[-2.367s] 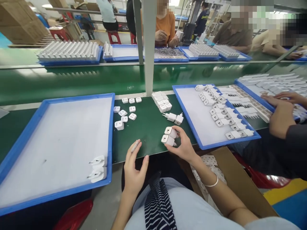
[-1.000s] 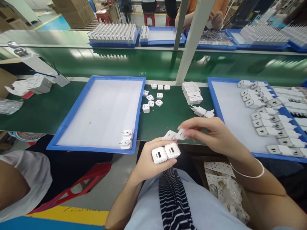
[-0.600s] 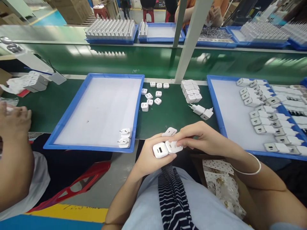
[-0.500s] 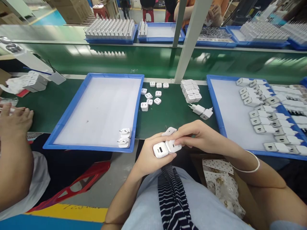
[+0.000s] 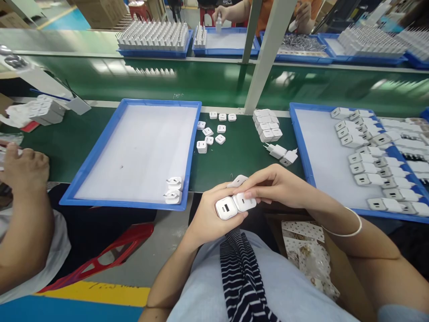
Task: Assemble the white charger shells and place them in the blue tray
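Close to my body, my left hand [image 5: 210, 211] is wrapped round two white USB chargers side by side. The left charger [image 5: 226, 208] shows a dark USB slot on its end face; the right charger [image 5: 244, 203] has a smaller slot. My right hand [image 5: 273, 185] has its thumb and fingers closed at the right charger, the thumb touching its end face. Behind the two chargers, a white end cap-like piece [image 5: 238, 180] with a small slot sticks up by the fingers of both hands. Which hand bears it, I cannot tell.
Small white slotted caps [image 5: 220, 129] lie scattered ahead. Stacked charger housings [image 5: 267, 125] and loose plug chargers [image 5: 282, 154] lie right of them. A blue-rimmed tray [image 5: 100, 205] stands left, another [image 5: 299, 147] right. A neighbour's hand [image 5: 27, 165] works at far left; a post [image 5: 268, 58] rises ahead.
My hands keep their hold on the chargers, with barely any shift. Across the bench, a co-worker's hand has come over a tray with a white charger. The neighbour's hand at left has moved slightly.
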A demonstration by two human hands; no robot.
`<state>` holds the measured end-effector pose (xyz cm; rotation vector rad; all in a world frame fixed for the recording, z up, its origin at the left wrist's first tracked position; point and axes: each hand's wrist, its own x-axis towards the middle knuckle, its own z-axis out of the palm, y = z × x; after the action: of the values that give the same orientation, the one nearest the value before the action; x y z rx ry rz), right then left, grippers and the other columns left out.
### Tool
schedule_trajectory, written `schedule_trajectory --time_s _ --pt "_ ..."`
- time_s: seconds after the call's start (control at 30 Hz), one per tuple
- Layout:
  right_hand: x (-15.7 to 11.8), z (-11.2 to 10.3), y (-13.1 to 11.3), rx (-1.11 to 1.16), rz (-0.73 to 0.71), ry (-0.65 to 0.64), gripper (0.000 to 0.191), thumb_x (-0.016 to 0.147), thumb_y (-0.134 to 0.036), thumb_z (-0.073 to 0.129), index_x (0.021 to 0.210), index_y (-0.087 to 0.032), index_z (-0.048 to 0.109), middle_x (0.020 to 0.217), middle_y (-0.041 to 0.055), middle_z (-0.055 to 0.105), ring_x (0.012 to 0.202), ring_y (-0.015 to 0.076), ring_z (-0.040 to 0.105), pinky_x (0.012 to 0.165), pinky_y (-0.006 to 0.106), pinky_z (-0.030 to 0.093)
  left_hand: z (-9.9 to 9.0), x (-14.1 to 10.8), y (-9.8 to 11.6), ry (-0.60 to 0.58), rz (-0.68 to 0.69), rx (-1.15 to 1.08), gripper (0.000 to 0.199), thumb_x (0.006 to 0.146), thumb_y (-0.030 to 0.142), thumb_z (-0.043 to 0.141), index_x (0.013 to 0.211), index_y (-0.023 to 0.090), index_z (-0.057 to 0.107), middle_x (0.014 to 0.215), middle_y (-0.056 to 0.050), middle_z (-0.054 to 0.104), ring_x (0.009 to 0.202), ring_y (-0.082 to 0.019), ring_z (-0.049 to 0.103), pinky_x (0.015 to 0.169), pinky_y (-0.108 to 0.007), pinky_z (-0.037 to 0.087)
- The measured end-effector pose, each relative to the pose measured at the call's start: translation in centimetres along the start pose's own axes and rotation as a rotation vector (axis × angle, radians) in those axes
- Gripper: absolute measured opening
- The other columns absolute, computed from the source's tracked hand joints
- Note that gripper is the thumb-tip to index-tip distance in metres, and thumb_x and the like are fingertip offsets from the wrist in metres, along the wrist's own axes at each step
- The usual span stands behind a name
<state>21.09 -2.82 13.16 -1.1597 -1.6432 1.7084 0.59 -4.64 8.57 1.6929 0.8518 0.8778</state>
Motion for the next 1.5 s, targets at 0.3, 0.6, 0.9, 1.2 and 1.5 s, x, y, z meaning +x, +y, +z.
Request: schedule_trajectory --time_s 0.3,0.6,0.9,1.2,1.5 --pt "-0.1 0.0 0.5 -0.018 -0.014 -0.003 0.02 0.083 -0.032 0.073 0.093 -0.016 0.08 0.064 0.001 0.067 0.048 0.0065 0.043 0.043 0.021 0.034 0.0 0.1 0.2 -0.029 -0.021 0.0 0.032 0.071 0.01 0.073 0.101 0.021 0.073 0.109 -0.006 0.072 0.098 -0.022 0.068 0.087 -0.033 0.052" --pt "-0.4 0.3 0.1 -0.082 -0.055 0.023 0.017 0.084 -0.03 0.074 0.095 -0.018 0.081 0.065 0.0003 0.069 0.051 0.0075 0.044 0.047 0.022 0.035 0.0 -0.1 0.3 -0.023 0.002 0.018 0.034 0.071 0.011 0.073 0.103 0.021 0.073 0.111 -0.006 0.072 0.101 -0.023 0.068 0.089 -0.033 0.052" --pt "-0.5 0.3 -0.3 -0.134 -0.081 0.021 0.019 0.084 -0.027 0.073 0.099 -0.02 0.081 0.067 -0.001 0.068 0.054 0.009 0.049 0.051 0.023 0.038 0.0 -0.1 0.6 -0.019 0.049 0.052 0.035 0.072 0.01 0.072 0.106 0.019 0.072 0.113 -0.006 0.071 0.103 -0.021 0.068 0.09 -0.03 0.053" --pt "-0.6 0.3 -1.0 -0.128 0.01 0.007 0.014 0.084 -0.027 0.073 0.091 -0.016 0.07 0.057 -0.0069 0.052 0.049 0.0058 0.044 0.049 0.021 0.035 0.2 0.0 0.8 -0.054 0.071 0.067 0.032 0.074 0.01 0.071 0.105 0.019 0.07 0.105 -0.004 0.07 0.092 -0.017 0.067 0.079 -0.026 0.052" --pt "-0.8 0.4 -0.7 -0.196 0.02 0.021 0.016 0.084 -0.026 0.072 0.08 -0.018 0.059 0.059 -0.0069 0.053 0.049 0.0057 0.045 0.048 0.019 0.036 0.1 -0.1 0.6 -0.05 0.06 0.06 0.034 0.074 0.012 0.072 0.107 0.017 0.07 0.11 -0.006 0.07 0.095 -0.015 0.067 0.083 -0.024 0.052"
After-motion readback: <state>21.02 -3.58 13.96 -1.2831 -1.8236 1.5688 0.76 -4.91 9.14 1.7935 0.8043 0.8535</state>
